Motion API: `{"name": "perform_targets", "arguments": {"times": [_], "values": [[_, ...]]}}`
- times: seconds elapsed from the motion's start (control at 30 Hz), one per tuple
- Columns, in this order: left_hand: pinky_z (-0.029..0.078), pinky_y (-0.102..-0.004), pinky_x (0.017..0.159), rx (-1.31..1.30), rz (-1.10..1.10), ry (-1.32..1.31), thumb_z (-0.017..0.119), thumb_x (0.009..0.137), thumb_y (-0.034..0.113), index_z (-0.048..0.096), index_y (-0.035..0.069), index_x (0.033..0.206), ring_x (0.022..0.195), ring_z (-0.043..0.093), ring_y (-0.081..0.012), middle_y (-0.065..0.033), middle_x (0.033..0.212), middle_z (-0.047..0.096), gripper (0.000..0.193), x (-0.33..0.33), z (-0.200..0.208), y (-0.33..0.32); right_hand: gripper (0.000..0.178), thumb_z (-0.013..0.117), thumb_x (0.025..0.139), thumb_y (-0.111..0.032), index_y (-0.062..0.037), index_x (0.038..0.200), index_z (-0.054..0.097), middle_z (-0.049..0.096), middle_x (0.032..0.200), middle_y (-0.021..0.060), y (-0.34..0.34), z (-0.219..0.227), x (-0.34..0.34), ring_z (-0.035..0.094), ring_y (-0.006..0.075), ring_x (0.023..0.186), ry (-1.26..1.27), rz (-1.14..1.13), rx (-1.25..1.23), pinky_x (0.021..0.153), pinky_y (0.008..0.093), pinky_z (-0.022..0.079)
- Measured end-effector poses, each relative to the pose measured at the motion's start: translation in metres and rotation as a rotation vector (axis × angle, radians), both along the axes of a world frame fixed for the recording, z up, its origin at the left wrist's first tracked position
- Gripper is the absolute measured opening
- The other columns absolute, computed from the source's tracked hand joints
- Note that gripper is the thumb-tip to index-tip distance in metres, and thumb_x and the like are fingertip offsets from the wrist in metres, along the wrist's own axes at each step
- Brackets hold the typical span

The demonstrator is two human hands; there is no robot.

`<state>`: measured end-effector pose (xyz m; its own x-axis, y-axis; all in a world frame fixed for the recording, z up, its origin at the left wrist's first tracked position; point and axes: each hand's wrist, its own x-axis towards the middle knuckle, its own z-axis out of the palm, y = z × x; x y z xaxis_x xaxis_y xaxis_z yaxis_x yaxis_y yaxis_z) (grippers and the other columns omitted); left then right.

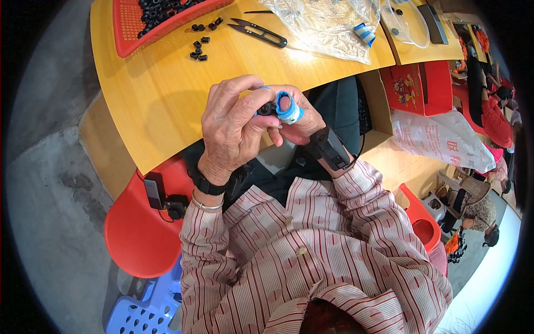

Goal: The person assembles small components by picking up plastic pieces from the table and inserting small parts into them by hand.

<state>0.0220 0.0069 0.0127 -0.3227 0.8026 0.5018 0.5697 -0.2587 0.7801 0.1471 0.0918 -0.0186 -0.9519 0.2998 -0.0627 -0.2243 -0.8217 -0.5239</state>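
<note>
Over the table's near edge, my two hands meet. My left hand (231, 125) is closed, its thumb and fingers pinching a small black ring-shaped part (266, 109). My right hand (304, 114) presses against the same part from the other side, fingers curled in. A blue-and-white wrap (289, 109) covers a digit of it, the tip showing through. Part of the grip is hidden behind the left fingers. Several loose black parts (197, 50) lie on the table beyond, beside black thread snips (258, 32).
A red basket (123, 42) of black parts stands at the far left of the yellow table (150, 111). Clear plastic bags (317, 25) and a blue-striped roll (364, 34) lie at the back. Right are a red box (436, 89) and white sack (439, 139); other people sit farther off.
</note>
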Motion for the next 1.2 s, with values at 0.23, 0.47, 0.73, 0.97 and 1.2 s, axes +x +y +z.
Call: {"name": "perform_targets", "arguments": {"times": [0.23, 0.47, 0.73, 0.97, 1.2], "values": [[0.043, -0.0346, 0.073, -0.011, 0.068, 0.044, 0.067, 0.074, 0.023, 0.063, 0.004, 0.089, 0.082, 0.058, -0.0261, -0.009, 0.091, 0.059, 0.025, 0.004, 0.003, 0.001, 0.04, 0.06, 0.086, -0.037, 0.001, 0.097, 0.058, 0.056, 0.073, 0.0023, -0.015, 0.011, -0.004, 0.058, 0.0109, 0.059, -0.13, -0.103, -0.159, 0.049, 0.0231, 0.054], [0.044, -0.0353, 0.074, 0.035, 0.176, 0.118, 0.068, 0.072, 0.019, 0.063, 0.002, 0.087, 0.082, 0.06, -0.0265, -0.0088, 0.089, 0.061, 0.024, 0.01, 0.0, 0.004, 0.038, 0.059, 0.087, -0.038, -0.0021, 0.101, 0.057, 0.058, 0.076, 0.0013, -0.026, 0.012, -0.009, 0.06, 0.0103, 0.063, -0.226, -0.308, -0.057, 0.051, 0.0227, 0.052], [0.045, -0.0348, 0.073, -0.097, 0.179, -0.069, 0.069, 0.075, 0.019, 0.065, 0.002, 0.09, 0.082, 0.059, -0.0276, -0.0097, 0.089, 0.061, 0.023, 0.009, -0.009, 0.0, 0.036, 0.061, 0.086, -0.037, -0.0029, 0.098, 0.059, 0.056, 0.071, -0.0016, -0.019, 0.006, -0.009, 0.052, 0.005, 0.058, -0.339, -0.293, 0.021, 0.048, 0.0195, 0.048], [0.047, -0.0311, 0.073, -0.104, 0.131, -0.09, 0.071, 0.076, 0.016, 0.064, -0.001, 0.095, 0.086, 0.058, -0.0233, -0.0107, 0.095, 0.058, 0.027, 0.001, -0.01, -0.001, 0.041, 0.064, 0.084, -0.035, 0.0004, 0.103, 0.06, 0.055, 0.07, -0.002, -0.01, 0.013, -0.009, 0.043, 0.0013, 0.054, -0.304, -0.202, 0.068, 0.044, 0.016, 0.043], [0.047, -0.0291, 0.079, -0.191, 0.081, -0.074, 0.07, 0.079, 0.026, 0.062, -0.003, 0.103, 0.092, 0.058, -0.0203, -0.0116, 0.099, 0.059, 0.039, -0.003, -0.014, -0.003, 0.039, 0.065, 0.084, -0.035, -0.0004, 0.102, 0.061, 0.057, 0.072, -0.0018, -0.006, 0.009, -0.007, 0.049, 0.0002, 0.058, -0.326, -0.177, 0.103, 0.044, 0.0145, 0.042]]}}
